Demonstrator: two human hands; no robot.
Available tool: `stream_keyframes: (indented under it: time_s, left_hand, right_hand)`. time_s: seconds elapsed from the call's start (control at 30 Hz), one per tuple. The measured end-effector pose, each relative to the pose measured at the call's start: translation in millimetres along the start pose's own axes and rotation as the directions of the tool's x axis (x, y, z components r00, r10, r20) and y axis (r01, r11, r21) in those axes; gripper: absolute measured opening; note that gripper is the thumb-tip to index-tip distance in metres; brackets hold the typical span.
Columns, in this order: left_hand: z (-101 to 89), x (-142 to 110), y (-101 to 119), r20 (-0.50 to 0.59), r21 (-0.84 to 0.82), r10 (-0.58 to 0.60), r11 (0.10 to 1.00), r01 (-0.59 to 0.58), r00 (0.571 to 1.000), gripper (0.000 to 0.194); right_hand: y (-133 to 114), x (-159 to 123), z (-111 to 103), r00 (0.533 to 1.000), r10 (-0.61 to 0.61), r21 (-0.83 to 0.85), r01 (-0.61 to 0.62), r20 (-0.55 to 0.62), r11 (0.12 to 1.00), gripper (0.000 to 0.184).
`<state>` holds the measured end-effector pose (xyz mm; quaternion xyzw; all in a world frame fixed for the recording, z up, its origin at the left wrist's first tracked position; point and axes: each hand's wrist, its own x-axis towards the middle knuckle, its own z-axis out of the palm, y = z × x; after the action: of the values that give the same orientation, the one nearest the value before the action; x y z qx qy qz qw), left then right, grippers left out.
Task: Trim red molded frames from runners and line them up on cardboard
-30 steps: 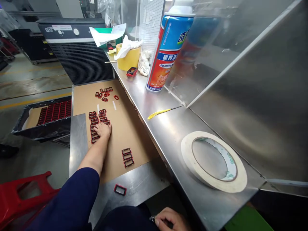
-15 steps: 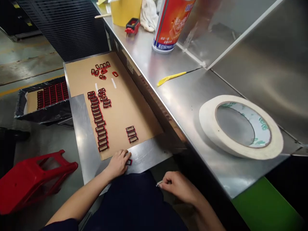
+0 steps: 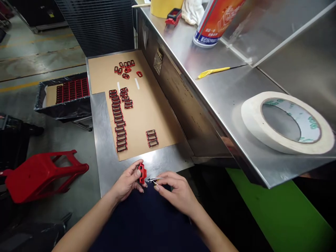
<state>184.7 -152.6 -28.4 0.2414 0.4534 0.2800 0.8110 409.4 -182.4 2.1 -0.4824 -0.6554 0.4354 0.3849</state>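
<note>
My left hand (image 3: 129, 182) grips a small red plastic frame (image 3: 142, 173) between thumb and fingers, held up over the near edge of the metal table. It has holes through it and its red side faces the camera. Close to its right, my right hand (image 3: 175, 189) pinches a small silver two-armed metal tool (image 3: 154, 179). The tool's tip points at the frame; whether they touch I cannot tell. Beyond my hands, a column of black-and-red frames (image 3: 119, 122) lies on the cardboard sheet (image 3: 141, 112), with a short stack of frames (image 3: 152, 138) to the right.
Loose frames (image 3: 126, 70) lie at the cardboard's far end. On the raised metal bench (image 3: 220, 94) are a tape roll (image 3: 252, 119), a yellow-handled tool (image 3: 214, 72) and an orange can (image 3: 217, 21). At left stand a red stool (image 3: 34, 175) and a black-lined crate of frames (image 3: 65, 108).
My left hand has lifted the frame from the table's near edge and turned its red side up. My right hand has brought the silver tool left, beside it. The camera view has shifted.
</note>
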Motion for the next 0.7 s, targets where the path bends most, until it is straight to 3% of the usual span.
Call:
stream_keyframes:
  time_s: [0.17, 0.4, 0.57, 0.7]
  left_hand:
    - [5.3, -30, 11, 0.076, 0.145, 0.005, 0.989, -0.016, 0.997, 0.095]
    - [14.0, -57, 23, 0.141, 0.571, 0.109, 0.803, -0.171, 0.984, 0.085]
    - [16.3, -62, 27, 0.176, 0.661, 0.197, 0.702, -0.264, 0.964, 0.076]
    - [13.0, -63, 26, 0.138, 0.671, 0.282, 0.678, -0.299, 0.949, 0.076]
  right_hand:
    - [-19, 6, 4, 0.981, -0.191, -0.129, 0.194, 0.034, 0.972, 0.011]
    - [-25, 4, 10, 0.973, -0.198, -0.123, 0.212, 0.116, 0.970, 0.009]
    - [-28, 2, 10, 0.971, -0.202, -0.112, 0.216, 0.127, 0.970, 0.009]
    - [-29, 0, 7, 0.973, -0.193, -0.090, 0.205, 0.128, 0.975, 0.006]
